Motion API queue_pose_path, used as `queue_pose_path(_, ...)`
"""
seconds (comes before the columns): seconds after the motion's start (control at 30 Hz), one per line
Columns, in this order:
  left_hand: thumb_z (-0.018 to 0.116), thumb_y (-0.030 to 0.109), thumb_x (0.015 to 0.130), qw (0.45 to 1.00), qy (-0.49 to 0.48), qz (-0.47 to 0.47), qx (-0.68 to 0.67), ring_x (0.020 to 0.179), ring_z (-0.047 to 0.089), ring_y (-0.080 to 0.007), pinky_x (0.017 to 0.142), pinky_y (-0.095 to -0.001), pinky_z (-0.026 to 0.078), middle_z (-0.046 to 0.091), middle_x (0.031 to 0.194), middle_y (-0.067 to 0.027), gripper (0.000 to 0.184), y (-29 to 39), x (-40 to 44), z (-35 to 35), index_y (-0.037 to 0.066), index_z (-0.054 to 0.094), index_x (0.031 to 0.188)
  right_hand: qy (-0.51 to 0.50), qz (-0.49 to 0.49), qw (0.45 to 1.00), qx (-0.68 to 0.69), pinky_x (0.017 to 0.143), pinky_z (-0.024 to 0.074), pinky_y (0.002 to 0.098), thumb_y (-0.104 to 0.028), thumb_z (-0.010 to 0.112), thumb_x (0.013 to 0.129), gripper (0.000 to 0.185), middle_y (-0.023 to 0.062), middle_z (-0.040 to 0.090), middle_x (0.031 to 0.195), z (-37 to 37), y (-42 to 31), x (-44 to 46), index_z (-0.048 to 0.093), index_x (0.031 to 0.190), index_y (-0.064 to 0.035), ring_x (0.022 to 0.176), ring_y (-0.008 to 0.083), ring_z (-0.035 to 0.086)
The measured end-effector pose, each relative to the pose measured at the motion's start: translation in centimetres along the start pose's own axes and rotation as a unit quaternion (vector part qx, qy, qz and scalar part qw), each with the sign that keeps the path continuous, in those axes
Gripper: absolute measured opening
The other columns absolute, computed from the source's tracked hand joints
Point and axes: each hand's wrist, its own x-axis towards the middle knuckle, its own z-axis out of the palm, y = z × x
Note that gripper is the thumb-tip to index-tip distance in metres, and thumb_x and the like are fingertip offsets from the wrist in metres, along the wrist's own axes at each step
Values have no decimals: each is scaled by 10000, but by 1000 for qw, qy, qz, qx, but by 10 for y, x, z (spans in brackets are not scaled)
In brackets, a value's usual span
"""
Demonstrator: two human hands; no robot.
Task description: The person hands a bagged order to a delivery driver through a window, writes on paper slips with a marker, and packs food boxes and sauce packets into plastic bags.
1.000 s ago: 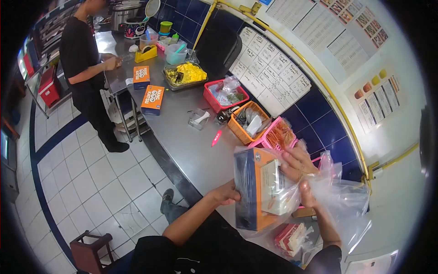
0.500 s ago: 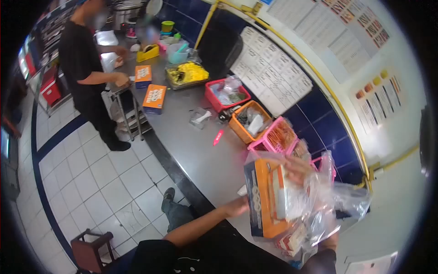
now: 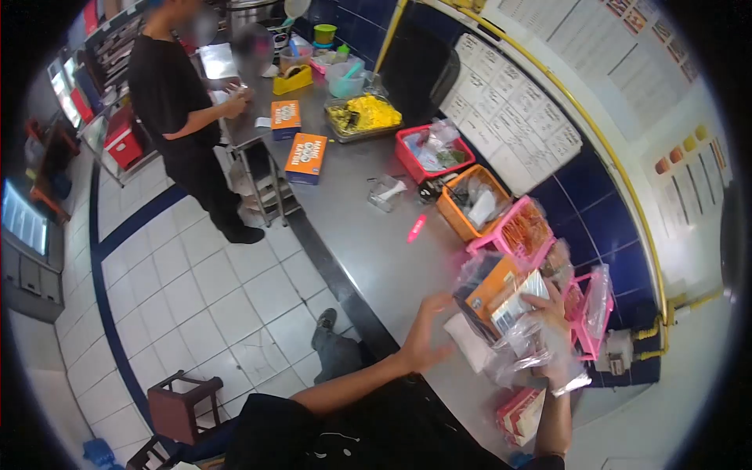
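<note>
My right hand (image 3: 547, 307) has its fingers bent over a white, printed flat packet (image 3: 517, 304), which lies against an orange box (image 3: 492, 283) with dark sides. A clear plastic bag (image 3: 523, 338) surrounds these and bunches around my right wrist. To the left of the bag, my left hand (image 3: 425, 338) is open, its fingers apart and holding nothing. Between my hands, a white folded cloth or paper (image 3: 468, 342) lies on the steel counter (image 3: 356, 262). A red and white pack (image 3: 520, 415) sits beside my right forearm.
Along the wall stand a red basket (image 3: 435, 149), an orange basket (image 3: 474, 202) and pink baskets (image 3: 521, 233). A pink marker (image 3: 417, 228) lies on the counter. Farther off are two orange boxes (image 3: 306, 158) and a tray of yellow food (image 3: 365, 115). Another person (image 3: 168, 86) stands at the far end.
My left hand has come away from the bagged orange box and opened. The box and bag have tilted and shifted towards the wall with my right hand. The view has turned slightly left.
</note>
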Motion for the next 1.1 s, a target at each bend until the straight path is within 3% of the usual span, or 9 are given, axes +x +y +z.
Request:
queue_pose_path(0.07,671,376,919,918,2,-256,-302,1313,426,-276,1111,-436,328,473,1394,-159,678,-25,21,-7,59,412,1459,-4,3,996,90,1060,392,462,-315,702,810,297,163,717,1063,9,-1,2,700,916,-37,1188,309,550)
queue_pose_path(0.17,610,402,971,864,-102,-367,-330,1312,439,-207,1108,-384,351,507,1371,-121,633,-51,36,-13,19,421,1439,-109,76,908,397,987,422,460,-212,711,771,247,134,691,986,34,28,-5,662,937,-35,1128,292,566)
queue_pose_path(0.27,544,322,1014,884,-277,-321,-198,1335,451,-194,1107,-349,366,508,1400,-114,554,-68,11,-17,23,398,1457,-105,140,924,340,945,432,469,-151,714,736,291,143,663,992,71,40,-10,639,984,-17,1088,315,580)
queue_pose_path(0.47,692,271,929,897,-245,-355,98,1049,586,-233,938,-358,464,578,1103,-122,394,-1,-41,-44,21,563,1205,32,278,958,71,992,401,471,18,622,637,285,193,610,1082,187,45,-31,632,919,54,1098,390,535)
queue_pose_path(0.53,724,295,905,859,-286,-423,41,978,575,-251,881,-371,467,545,1018,-127,383,5,-33,-57,18,580,1126,83,167,981,-42,909,458,455,-67,688,703,199,175,638,1064,204,27,-27,698,887,8,984,381,596)
queue_pose_path(0.7,756,124,725,921,-215,-44,323,993,595,-370,892,-472,475,580,1040,-149,450,-62,24,-71,21,567,1120,117,195,971,69,920,456,412,-118,732,734,263,160,634,1075,282,47,-12,683,949,26,1023,322,607)
queue_pose_path(0.83,779,157,793,885,-335,-188,262,985,608,-325,832,-454,504,551,1172,-168,508,-140,35,-86,13,512,1200,149,360,841,376,909,471,337,-192,687,908,313,96,637,1091,333,49,24,613,1136,11,1048,201,608)
queue_pose_path(0.9,830,151,783,902,-132,-397,111,879,630,-231,742,-359,528,571,1072,-127,545,-165,45,-100,35,490,1193,169,390,799,426,904,474,314,-214,648,967,318,76,636,1095,357,55,58,580,1189,3,1050,165,602)
queue_pose_path(1.1,795,56,811,928,-158,-334,41,759,617,-178,675,-296,516,587,927,-98,244,-216,94,-173,-6,639,988,92,383,774,496,987,452,349,-275,682,954,343,111,594,1180,361,37,154,627,1162,-8,1099,238,577)
